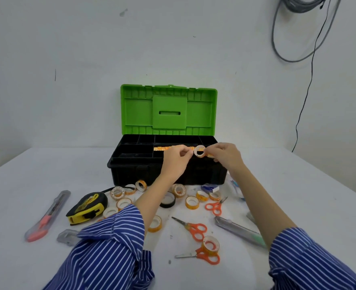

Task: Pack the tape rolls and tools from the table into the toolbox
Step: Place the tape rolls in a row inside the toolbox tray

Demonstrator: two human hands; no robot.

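wall [89, 59]: plain white, scuffed | cables [298, 38]: grey, hanging top right | table [319, 185]: white

Bare workroom: wall-hung cables [302, 28], table [298, 174]

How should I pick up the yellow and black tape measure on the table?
Grip the tape measure across its two broad flat faces, hand coming down from above. It seems to lie tilted on the table, one broad yellow-labelled face up, so its narrow edges are open for fingers and thumb. Come from its left side, where the table is bare; tape rolls crowd its right.
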